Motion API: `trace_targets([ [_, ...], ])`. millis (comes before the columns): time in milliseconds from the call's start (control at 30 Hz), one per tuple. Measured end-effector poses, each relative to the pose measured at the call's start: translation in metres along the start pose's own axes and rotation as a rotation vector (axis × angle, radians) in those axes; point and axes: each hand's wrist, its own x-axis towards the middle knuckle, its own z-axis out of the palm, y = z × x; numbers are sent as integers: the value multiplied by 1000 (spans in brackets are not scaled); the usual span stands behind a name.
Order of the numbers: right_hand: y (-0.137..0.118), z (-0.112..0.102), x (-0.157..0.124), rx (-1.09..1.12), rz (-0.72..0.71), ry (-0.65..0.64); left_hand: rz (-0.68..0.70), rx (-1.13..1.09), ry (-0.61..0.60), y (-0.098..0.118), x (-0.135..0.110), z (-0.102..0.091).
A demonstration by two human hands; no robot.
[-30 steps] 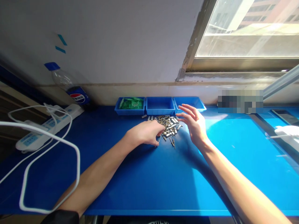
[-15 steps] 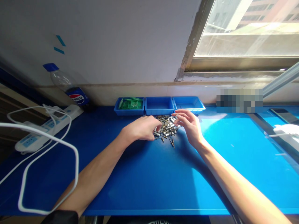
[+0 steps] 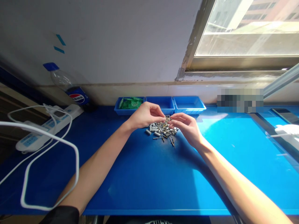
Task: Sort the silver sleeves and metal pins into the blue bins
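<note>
A heap of small metal parts (image 3: 161, 130), grey sleeves and thin pins, lies on the blue table (image 3: 149, 183) in front of three blue bins. My left hand (image 3: 144, 115) is raised just above the heap with thumb and fingers pinched on a small metal piece. My right hand (image 3: 187, 126) meets it from the right, fingers also pinched at the same spot, on a tiny part I cannot make out. The fingertips of both hands nearly touch over the heap.
Three blue bins stand at the wall: the left bin (image 3: 129, 105) holds green parts, the middle bin (image 3: 163, 105) and right bin (image 3: 189, 105) look bare. A cola bottle (image 3: 67, 85), a white power strip (image 3: 46, 126) and a looping white cable (image 3: 46, 174) lie left.
Both hands have lifted from the heap and come together above it, fingers closing into pinches. Some grey pieces now lie spread at the heap's left side.
</note>
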Motion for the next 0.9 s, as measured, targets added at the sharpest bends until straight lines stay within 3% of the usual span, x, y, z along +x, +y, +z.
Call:
trace_targets([
  [367,-6,3,1,93,68,51,-19,75,-22,2,-1,6],
  [533,0,-2,4,-22,38,63,35,282,-37,-4,-1,3],
  [633,4,-9,7,-132,-44,158,-6,484,-156,-3,-3,-2],
  [767,8,-15,11,-106,-188,310,-48,701,-367,-1,-7,-3],
  [900,10,-14,11,-83,-167,319,-48,842,-437,1,-9,6],
])
